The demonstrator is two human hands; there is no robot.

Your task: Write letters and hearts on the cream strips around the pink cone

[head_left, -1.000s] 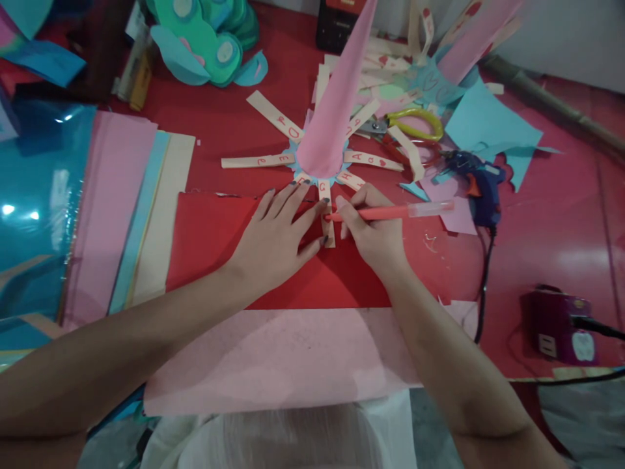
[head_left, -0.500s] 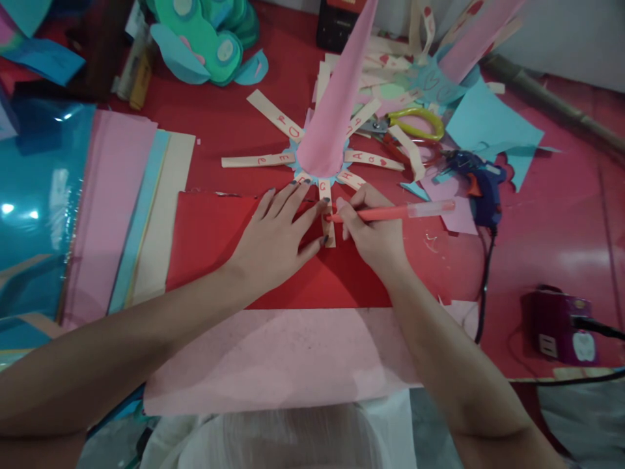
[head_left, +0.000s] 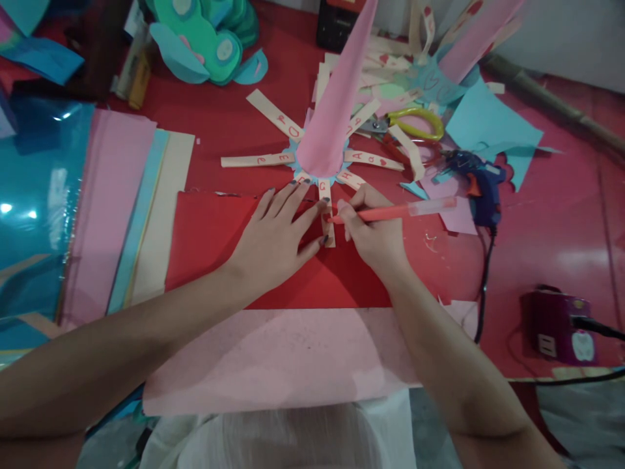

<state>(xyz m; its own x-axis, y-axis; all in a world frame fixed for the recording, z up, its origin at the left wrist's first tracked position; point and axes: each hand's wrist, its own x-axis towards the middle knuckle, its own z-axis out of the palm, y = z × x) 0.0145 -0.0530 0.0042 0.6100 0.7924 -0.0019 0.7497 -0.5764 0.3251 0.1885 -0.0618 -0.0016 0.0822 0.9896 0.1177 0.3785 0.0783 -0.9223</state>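
A tall pink paper cone (head_left: 332,111) stands on a scalloped blue paper base, with cream paper strips fanning out around it. Red letters mark the strips, and a "G" tops the strip nearest me (head_left: 324,190). My left hand (head_left: 273,238) lies flat with its fingers spread, the fingertips pressing on that strip and its neighbour. In my right hand (head_left: 374,231) is a red pen (head_left: 385,213), its tip touching the "G" strip at a small red mark. Beneath both hands lies a red sheet (head_left: 288,286).
Yellow-handled scissors (head_left: 415,124), a blue glue gun (head_left: 481,185) and paper scraps lie to the right. A purple power box (head_left: 561,326) sits near the right edge. Stacked coloured sheets (head_left: 110,215) are at left; green paper shapes (head_left: 209,39) lie behind. A second pink cone (head_left: 481,39) stands at the back right.
The pen tip has shifted very slightly along the strip, over the small red mark. My left hand stays in place.
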